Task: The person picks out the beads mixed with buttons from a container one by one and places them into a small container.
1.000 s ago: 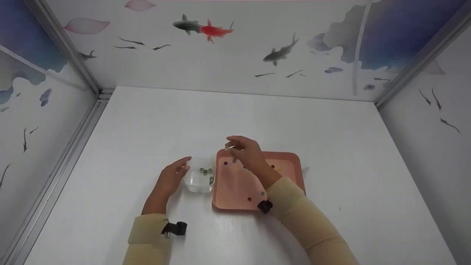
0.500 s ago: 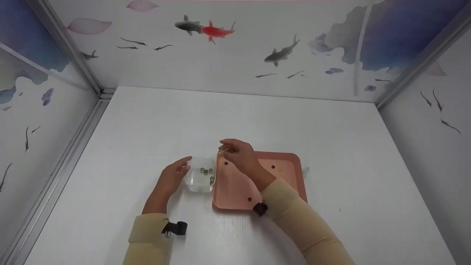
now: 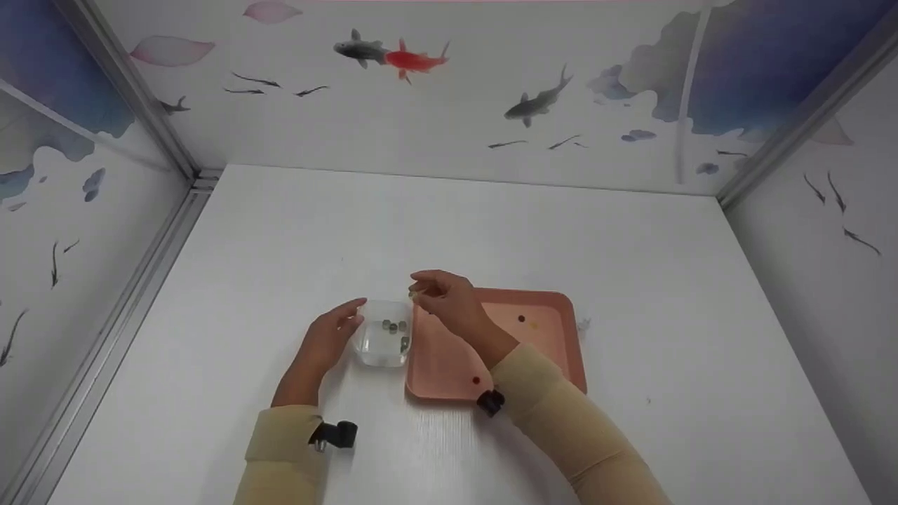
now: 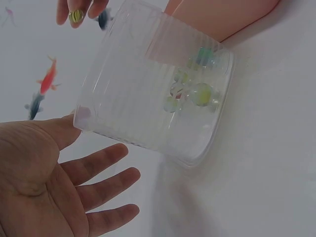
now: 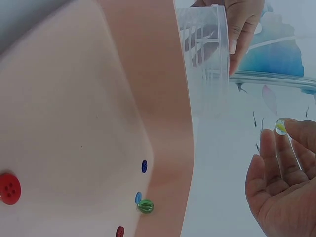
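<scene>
My right hand (image 3: 452, 301) pinches a clear marble (image 5: 281, 127) with a yellow swirl between thumb and fingers. It is raised over the far left corner of the pink tray (image 3: 449, 358), close to the clear plastic box (image 3: 379, 351). Several glass marbles (image 4: 201, 94) lie on the bottom of that box. At the box's left side, my left hand (image 3: 326, 340) touches the rim with one digit, its other fingers spread and apart from the wall. Inside the tray are a green marble (image 5: 145, 206), a large red button (image 5: 10, 188) and a dark blue button (image 5: 144, 166).
Box and tray stand side by side on the white table (image 3: 631, 301). A small crumpled clear piece (image 3: 584, 324) lies at the tray's right edge. Walls printed with fish (image 3: 530, 106) enclose the table's back and sides.
With the marble pinched, my right hand has moved left and slightly nearer, from over the tray's far edge toward the box. My left hand and the box have stayed put.
</scene>
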`<state>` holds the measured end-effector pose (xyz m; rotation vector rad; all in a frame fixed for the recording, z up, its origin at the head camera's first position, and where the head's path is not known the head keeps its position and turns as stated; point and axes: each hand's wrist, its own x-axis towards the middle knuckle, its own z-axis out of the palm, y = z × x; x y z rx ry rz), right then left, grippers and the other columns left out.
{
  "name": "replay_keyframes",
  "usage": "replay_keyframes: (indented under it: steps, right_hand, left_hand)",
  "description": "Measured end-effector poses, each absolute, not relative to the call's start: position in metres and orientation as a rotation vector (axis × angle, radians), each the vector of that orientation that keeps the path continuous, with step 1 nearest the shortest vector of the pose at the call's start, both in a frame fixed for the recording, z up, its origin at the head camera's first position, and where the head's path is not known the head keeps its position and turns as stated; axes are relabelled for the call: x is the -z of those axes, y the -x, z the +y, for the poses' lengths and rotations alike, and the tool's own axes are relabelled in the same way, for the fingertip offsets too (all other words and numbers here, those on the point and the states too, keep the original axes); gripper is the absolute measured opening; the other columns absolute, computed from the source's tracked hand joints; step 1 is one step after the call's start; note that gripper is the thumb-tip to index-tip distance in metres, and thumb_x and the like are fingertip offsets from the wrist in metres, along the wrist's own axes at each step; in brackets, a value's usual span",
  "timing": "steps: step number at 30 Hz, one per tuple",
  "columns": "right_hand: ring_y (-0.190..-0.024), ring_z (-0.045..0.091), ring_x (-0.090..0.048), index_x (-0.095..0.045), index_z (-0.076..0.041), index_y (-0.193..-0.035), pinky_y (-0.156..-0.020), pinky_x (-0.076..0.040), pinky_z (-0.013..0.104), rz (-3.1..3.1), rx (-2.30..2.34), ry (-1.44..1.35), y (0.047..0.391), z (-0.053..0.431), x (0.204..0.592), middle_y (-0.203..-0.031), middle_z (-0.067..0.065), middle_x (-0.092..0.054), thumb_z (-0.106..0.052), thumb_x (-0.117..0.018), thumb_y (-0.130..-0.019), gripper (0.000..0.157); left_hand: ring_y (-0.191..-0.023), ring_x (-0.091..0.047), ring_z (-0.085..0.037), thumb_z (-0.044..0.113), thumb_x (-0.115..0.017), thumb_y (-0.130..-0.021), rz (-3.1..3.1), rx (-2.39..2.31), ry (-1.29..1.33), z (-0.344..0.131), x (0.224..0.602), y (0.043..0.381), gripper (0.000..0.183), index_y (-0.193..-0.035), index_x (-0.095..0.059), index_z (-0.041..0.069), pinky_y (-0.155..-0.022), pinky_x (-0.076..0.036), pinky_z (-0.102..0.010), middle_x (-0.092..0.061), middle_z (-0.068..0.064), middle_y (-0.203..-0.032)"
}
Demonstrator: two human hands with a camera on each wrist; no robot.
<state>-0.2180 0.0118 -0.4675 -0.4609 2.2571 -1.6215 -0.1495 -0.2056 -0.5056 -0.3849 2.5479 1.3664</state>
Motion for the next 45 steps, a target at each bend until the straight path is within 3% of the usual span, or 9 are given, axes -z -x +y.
replay_keyframes:
  steps: [29,45]
  right_hand:
    - [-0.101,0.018,-0.063,-0.062,-0.010,-0.126,-0.085,-0.056,0.028,2.254,1.516,0.582,0.212,-0.005,0.466,-0.110,0.004,-0.068,-0.007,-0.063,-0.093,0.033]
    - [-0.100,0.016,-0.063,-0.064,-0.011,-0.124,-0.081,-0.056,0.027,2.295,1.469,0.593,0.207,-0.014,0.470,-0.107,0.001,-0.069,-0.007,-0.065,-0.092,0.033]
  left_hand:
    - [-0.136,-0.038,-0.040,0.024,-0.047,-0.103,2.574,-1.369,0.332,-0.208,0.504,0.149,0.043,-0.145,-0.045,0.018,-0.112,-0.030,-0.054,-0.045,-0.019,-0.145]
    - [-0.137,-0.038,-0.039,0.026,-0.048,-0.103,2.560,-1.396,0.329,-0.209,0.507,0.149,0.043,-0.145,-0.046,0.018,-0.112,-0.030,-0.054,-0.044,-0.018,-0.147]
